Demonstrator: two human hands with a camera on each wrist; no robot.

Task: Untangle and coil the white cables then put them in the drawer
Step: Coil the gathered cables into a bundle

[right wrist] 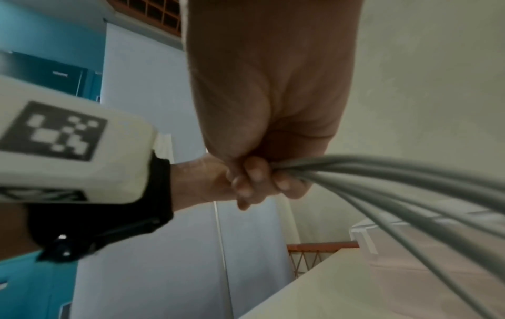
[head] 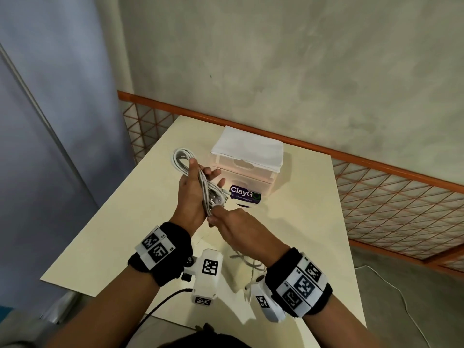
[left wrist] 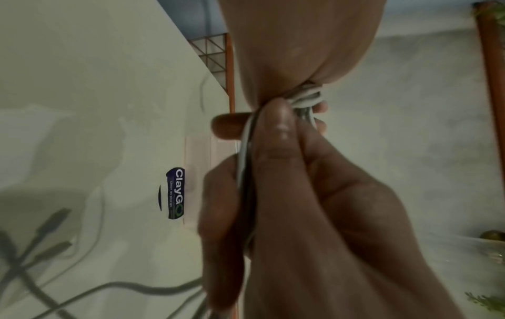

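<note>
A white cable coil (head: 187, 164) is held up over the table by my left hand (head: 198, 182), thumb pressed on the loops. My right hand (head: 213, 217) pinches the coil's lower end, where the plug ends (head: 224, 197) stick out. The left wrist view shows my right hand's (left wrist: 254, 129) thumb and forefinger pinching the strands (left wrist: 243, 155) just below my left hand (left wrist: 314, 95). In the right wrist view, curled fingers (right wrist: 256, 174) grip the bundle of strands (right wrist: 396, 179). A small translucent drawer unit (head: 251, 172) stands just beyond the hands.
A folded white cloth (head: 251, 146) lies on the drawer unit. A purple ClayGo sticker (head: 244, 195) sits in front of it. More loose white cable (head: 248, 263) lies on the table (head: 301, 222) under my right wrist, seen also as blurred cable strands (left wrist: 123, 287). An orange mesh railing (head: 376, 182) borders the table.
</note>
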